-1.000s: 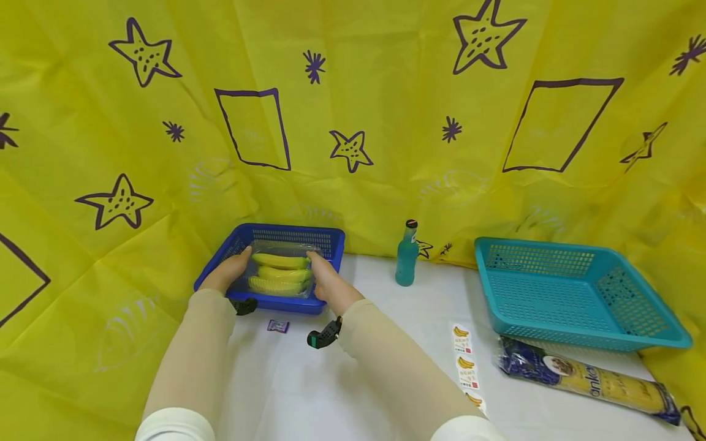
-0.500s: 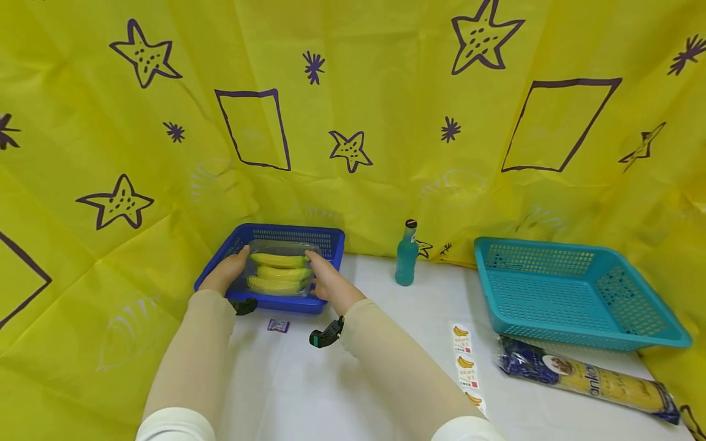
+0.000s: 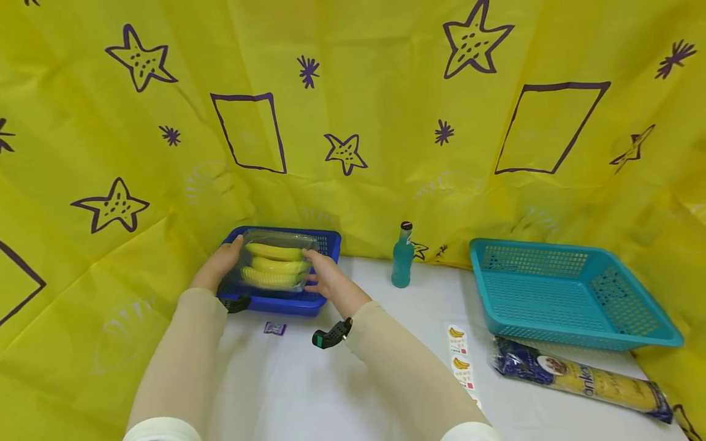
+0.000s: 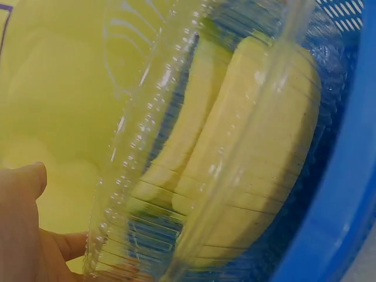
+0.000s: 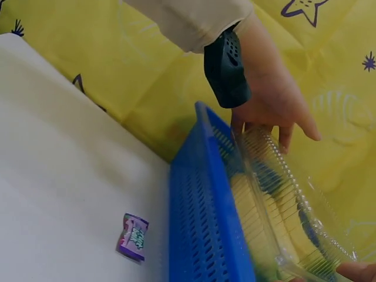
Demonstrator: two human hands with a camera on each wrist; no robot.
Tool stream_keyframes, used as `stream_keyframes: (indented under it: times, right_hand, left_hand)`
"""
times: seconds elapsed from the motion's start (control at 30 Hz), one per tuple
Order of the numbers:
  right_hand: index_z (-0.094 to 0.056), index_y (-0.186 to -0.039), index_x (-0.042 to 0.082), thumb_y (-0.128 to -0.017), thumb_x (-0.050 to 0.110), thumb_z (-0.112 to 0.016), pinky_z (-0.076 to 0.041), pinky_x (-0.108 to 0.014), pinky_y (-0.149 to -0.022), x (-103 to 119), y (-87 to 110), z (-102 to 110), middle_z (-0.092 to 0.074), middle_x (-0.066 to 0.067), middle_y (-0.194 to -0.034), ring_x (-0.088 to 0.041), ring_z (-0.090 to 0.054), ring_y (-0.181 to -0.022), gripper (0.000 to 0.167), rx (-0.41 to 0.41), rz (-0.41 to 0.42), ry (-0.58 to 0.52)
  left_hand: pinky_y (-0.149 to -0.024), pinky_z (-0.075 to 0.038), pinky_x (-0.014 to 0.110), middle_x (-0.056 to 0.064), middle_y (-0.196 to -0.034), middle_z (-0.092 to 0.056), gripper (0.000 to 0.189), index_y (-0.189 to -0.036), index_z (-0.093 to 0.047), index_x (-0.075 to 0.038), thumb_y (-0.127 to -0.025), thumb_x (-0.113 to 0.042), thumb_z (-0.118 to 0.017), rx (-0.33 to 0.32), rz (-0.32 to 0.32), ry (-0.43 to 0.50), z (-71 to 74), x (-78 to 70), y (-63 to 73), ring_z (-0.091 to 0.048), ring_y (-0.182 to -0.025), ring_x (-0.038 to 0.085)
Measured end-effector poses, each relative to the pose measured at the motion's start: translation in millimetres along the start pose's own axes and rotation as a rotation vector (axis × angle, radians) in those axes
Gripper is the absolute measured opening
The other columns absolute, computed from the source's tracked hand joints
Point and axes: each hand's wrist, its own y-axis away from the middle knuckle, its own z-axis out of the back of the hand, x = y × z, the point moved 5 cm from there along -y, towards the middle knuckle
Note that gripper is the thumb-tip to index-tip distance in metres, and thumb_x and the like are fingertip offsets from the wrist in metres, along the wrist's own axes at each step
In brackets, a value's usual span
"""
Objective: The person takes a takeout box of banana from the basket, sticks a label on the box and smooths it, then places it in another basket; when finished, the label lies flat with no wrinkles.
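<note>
A clear plastic box (image 3: 281,236) of several bananas (image 3: 273,265) is inside the blue basket (image 3: 287,306) in the head view, one long side raised. My left hand (image 3: 219,263) holds the box's left end. In the left wrist view, its fingers (image 4: 71,245) reach under the rim while the thumb stands apart from the plastic. At the other end, my right hand (image 3: 331,278) grips the box, thumb by the upper edge and fingers spread lower down. The right wrist view shows only its fingertips (image 5: 357,271), at the lower right corner.
A small purple-wrapped sweet (image 3: 274,328) lies before the blue basket. A teal bottle (image 3: 402,257) stands right of it. Farther right are a turquoise basket (image 3: 551,300), a long pasta packet (image 3: 579,380) and a strip of banana stickers (image 3: 459,355). A yellow curtain (image 3: 353,202) hangs behind.
The box has shifted slightly up and left, and its far side looks more tilted. Both hands have moved with it. The head view has also turned a little.
</note>
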Motion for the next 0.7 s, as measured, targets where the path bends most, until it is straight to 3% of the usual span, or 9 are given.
stream_keyframes:
  times: [0.2, 0.37, 0.53, 0.7]
  right_hand:
    - [-0.038, -0.151, 0.010, -0.099, 0.031, -0.055, -0.053, -0.051, -0.099, 8, 4.1, 11, -0.032, -0.015, -0.158, -0.038, -0.052, -0.130, 0.060, -0.059, 0.028, -0.021]
    - [-0.038, -0.151, 0.009, -0.099, 0.030, -0.055, -0.054, -0.047, -0.098, 17, 12.8, 22, -0.037, -0.013, -0.155, -0.035, -0.053, -0.128, 0.058, -0.047, 0.074, 0.019]
    - [-0.043, -0.147, 0.010, -0.101, 0.031, -0.053, -0.054, -0.045, -0.099, 25, 26.7, 33, -0.042, -0.011, -0.151, -0.034, -0.053, -0.128, 0.052, -0.024, 0.146, 0.105]
    - [-0.043, -0.147, 0.015, -0.102, 0.032, -0.051, -0.056, -0.040, -0.095, 30, 40.6, 44, -0.044, -0.010, -0.151, -0.032, -0.054, -0.127, 0.049, -0.026, 0.174, 0.173]
  left_hand:
    - [-0.118, -0.011, 0.068, 0.027, -0.163, 0.008, 0.099, -0.156, 0.008, 0.000, -0.093, -0.075, -0.006, 0.000, -0.003, 0.020, 5.3, -9.0, 9.7, 0.000, -0.148, 0.052]
    - [-0.118, -0.011, 0.069, 0.026, -0.164, 0.005, 0.096, -0.157, 0.008, -0.002, -0.095, -0.074, -0.008, -0.010, -0.048, 0.062, 5.8, -17.0, 15.1, -0.002, -0.148, 0.052]
    - [-0.118, -0.019, 0.066, 0.024, -0.165, 0.002, 0.092, -0.159, 0.003, -0.006, -0.095, -0.073, -0.009, -0.006, -0.129, 0.127, 0.2, -27.5, 18.7, -0.017, -0.146, 0.053]
    - [-0.114, -0.025, 0.068, 0.020, -0.166, 0.002, 0.090, -0.160, 0.006, -0.016, -0.094, -0.075, -0.010, 0.015, -0.116, 0.150, -8.0, -36.7, 29.4, -0.023, -0.145, 0.052]
